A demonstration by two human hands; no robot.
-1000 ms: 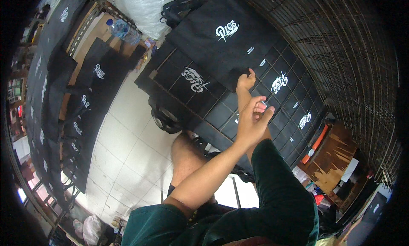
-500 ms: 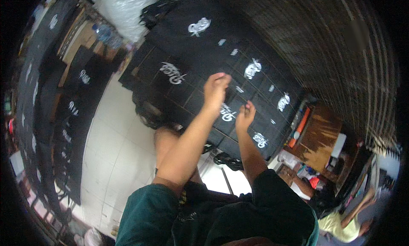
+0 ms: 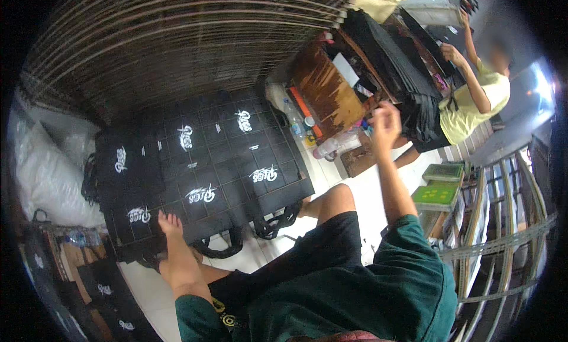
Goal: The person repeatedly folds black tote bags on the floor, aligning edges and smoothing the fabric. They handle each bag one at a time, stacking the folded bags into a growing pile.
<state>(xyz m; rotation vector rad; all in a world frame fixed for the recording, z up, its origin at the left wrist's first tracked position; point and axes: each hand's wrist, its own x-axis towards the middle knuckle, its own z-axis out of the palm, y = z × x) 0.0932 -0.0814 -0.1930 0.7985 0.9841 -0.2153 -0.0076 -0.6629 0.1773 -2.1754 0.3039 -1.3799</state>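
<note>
Stacked black fabric bags (image 3: 228, 167) with white lettering lie side by side in front of me. My left hand (image 3: 170, 222) is at their near left edge, fingers stretched out and nothing in it; whether it touches the fabric I cannot tell. Raised away to the right is my right hand (image 3: 386, 120), slightly blurred, its fingers loosely bent and apart with nothing visible in them. In the picture it overlaps the area beside a worn wooden board (image 3: 328, 84). Black handles (image 3: 219, 247) hang from the stack's near side.
A co-worker in a yellow shirt (image 3: 473, 102) stands at the right, arms raised beside hanging black material (image 3: 390, 58). Green trays (image 3: 438, 194) and metal racks (image 3: 503, 247) stand at the right. Clear plastic sacks (image 3: 53, 170) are at the left. A water bottle (image 3: 293, 117) stands behind the bags.
My view has swung to the right, bringing the co-worker and racks in. My hands, near each other over the bags before, are now wide apart, the right one off the stack.
</note>
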